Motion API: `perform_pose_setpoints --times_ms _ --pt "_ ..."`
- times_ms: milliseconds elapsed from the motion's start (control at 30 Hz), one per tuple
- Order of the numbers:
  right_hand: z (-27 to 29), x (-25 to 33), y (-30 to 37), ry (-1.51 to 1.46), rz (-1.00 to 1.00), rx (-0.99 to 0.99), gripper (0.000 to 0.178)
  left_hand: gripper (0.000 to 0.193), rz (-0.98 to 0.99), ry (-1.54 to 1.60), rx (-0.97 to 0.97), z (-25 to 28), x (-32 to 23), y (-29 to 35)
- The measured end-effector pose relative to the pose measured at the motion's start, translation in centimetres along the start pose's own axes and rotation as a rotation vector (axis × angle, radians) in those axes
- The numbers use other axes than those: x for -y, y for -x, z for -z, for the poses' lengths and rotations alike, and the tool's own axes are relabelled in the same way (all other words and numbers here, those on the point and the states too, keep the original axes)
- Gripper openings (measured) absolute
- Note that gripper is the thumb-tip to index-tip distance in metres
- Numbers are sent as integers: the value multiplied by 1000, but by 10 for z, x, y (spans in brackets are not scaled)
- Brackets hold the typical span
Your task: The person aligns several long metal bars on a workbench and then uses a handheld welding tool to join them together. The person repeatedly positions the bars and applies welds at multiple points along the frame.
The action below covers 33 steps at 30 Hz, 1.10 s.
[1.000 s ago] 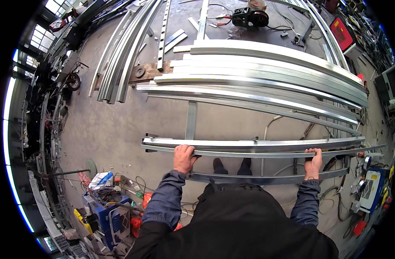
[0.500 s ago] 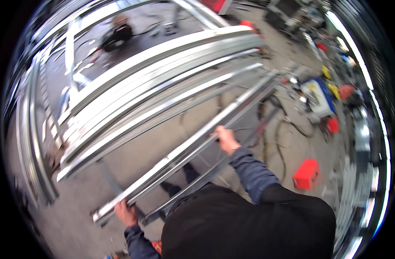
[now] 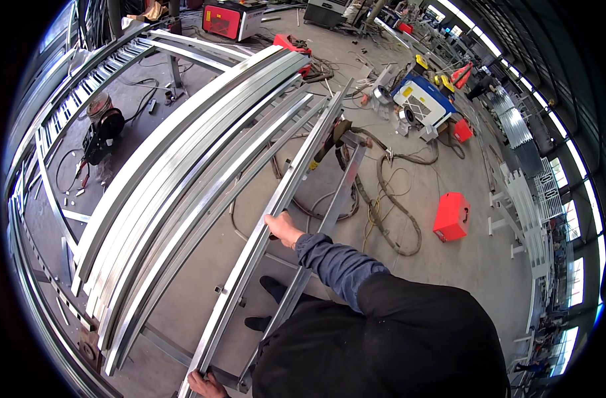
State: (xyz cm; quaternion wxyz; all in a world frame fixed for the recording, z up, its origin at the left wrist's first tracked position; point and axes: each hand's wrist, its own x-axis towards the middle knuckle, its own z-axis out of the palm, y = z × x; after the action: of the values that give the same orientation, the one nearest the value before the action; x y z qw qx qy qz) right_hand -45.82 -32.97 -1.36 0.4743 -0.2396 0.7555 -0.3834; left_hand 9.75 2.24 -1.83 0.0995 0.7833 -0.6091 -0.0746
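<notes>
A long silver metal channel (image 3: 235, 292) runs from the lower left toward the upper middle, with small metal tabs sticking out along its sides. My right hand (image 3: 284, 229) grips it partway along, the fingers wrapped over its edge. Near its close end my left hand (image 3: 207, 385) is closed on the same channel, partly cut off by the lower rim. Beside the channel on the right is a steel support rail (image 3: 335, 207); my feet show between the two. Whether the channel rests on the supports cannot be made out.
Left of the channel lies a stack of long metal profiles (image 3: 183, 156). Hoses and cables (image 3: 399, 249) loop over the floor to the right. A red box (image 3: 451, 217) and a blue-and-white machine (image 3: 422, 99) stand there. A red-and-white machine (image 3: 229, 21) stands at the back.
The view has turned, so the channel now slants more steeply and the stack appears farther left. Both hands keep hold of the channel. The picture is sharper than before.
</notes>
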Motion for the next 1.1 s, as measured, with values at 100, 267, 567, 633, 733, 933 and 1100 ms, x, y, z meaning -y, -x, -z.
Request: perform_pose_setpoints --times_ms 100,267,567,633,733,933,1100 --pt "-6 11 0 105 -56 0 65 36 -9 -21 -2 0 2 1" --pt "-3 -11 -9 191 -50 -101 82 23 -31 -8 17 -10 2 4" --pt "-12 -13 -9 260 -114 -162 84 38 -14 -4 40 -18 -3 10" --pt "-11 -14 -9 275 -124 -166 83 41 16 99 -27 -10 -26 6" --pt "17 -63 -62 343 -26 -290 64 53 80 170 48 -8 -41 -9" --pt "-14 -32 -24 -76 -251 100 33 54 93 59 6 3 -27 -9" --pt "-20 -32 -35 -124 -217 -62 37 42 112 135 -31 -9 -24 -2"
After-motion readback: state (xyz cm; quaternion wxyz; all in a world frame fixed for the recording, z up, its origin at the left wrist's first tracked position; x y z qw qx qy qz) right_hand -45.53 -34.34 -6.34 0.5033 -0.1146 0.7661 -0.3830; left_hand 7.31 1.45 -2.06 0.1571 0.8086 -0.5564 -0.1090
